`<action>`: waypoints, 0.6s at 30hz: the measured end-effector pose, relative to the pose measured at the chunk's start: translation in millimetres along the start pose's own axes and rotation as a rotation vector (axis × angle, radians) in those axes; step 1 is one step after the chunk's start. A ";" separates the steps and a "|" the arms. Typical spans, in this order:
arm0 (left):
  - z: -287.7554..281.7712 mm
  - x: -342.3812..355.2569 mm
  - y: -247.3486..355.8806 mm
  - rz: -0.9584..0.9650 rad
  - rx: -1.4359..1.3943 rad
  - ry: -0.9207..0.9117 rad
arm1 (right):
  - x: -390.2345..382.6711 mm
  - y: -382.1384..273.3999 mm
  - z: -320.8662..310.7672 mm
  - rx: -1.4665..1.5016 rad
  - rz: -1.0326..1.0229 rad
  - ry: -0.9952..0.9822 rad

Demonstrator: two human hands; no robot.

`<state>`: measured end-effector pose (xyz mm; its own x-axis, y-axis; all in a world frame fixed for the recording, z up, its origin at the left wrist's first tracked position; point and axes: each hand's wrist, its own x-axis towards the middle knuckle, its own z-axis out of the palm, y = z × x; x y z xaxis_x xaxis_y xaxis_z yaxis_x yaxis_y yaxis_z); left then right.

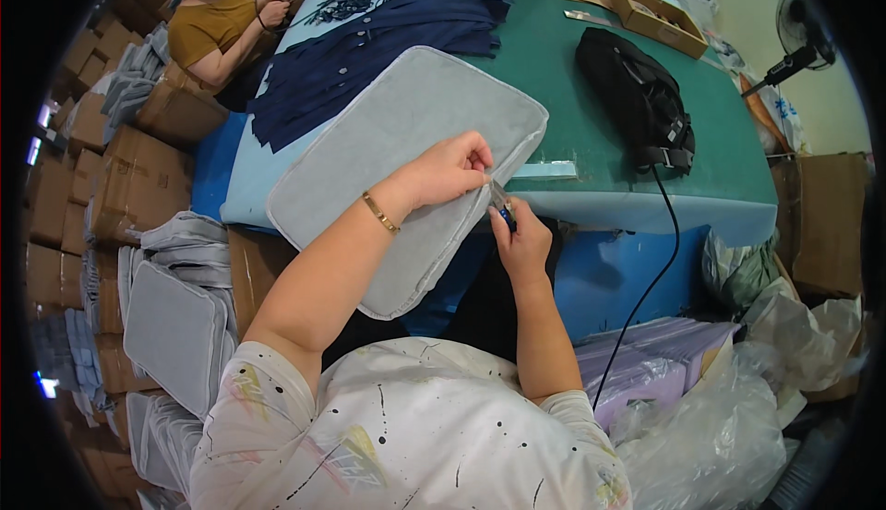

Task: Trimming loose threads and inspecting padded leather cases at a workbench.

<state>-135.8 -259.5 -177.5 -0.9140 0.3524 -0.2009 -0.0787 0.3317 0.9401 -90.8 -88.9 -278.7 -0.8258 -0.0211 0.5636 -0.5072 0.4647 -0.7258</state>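
Note:
A flat grey cushion (369, 150) with rounded corners and a piped edge rests partly on the table, its near end hanging over toward my lap. My left hand (448, 170) lies over its right side, thumb and fingers pinched together at the seam. What is between those fingertips is too small to make out. Just right of that edge, my right hand (523, 240) is closed around small thread snips (501, 201). The blades point up at the seam, close to my left fingertips, and my fingers partly hide the handle.
Navy garments (355, 58) lie across the left of the green table (554, 76). A black bag (637, 99) and an open cardboard tray (657, 19) are at the right. Grey cushions (171, 330) and boxes (143, 178) stack up at left, near a seated co-worker (217, 35). Plastic sheeting (711, 436) lies lower right.

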 end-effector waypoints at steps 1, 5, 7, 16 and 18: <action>0.4 -0.3 0.0 0.001 -0.002 -0.002 | -0.1 1.2 0.1 0.001 -0.001 -0.001; -0.6 -0.8 1.8 -0.008 0.031 0.003 | -2.9 3.4 -3.9 -0.030 -0.014 0.018; -1.9 -0.4 2.0 -0.031 0.007 -0.017 | -9.3 3.3 -6.2 -0.009 0.003 0.027; -5.1 -102.1 6.3 0.352 0.301 0.426 | -4.4 -24.3 -1.4 0.800 0.567 0.075; -6.4 -150.9 -10.3 0.354 0.515 0.800 | -10.3 -31.3 -1.5 0.746 0.658 0.004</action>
<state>0.5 -321.7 -155.1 -0.8646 -0.1228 0.4872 0.2570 0.7252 0.6388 -66.1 -102.0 -261.1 -0.9982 0.0449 -0.0401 0.0252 -0.2934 -0.9557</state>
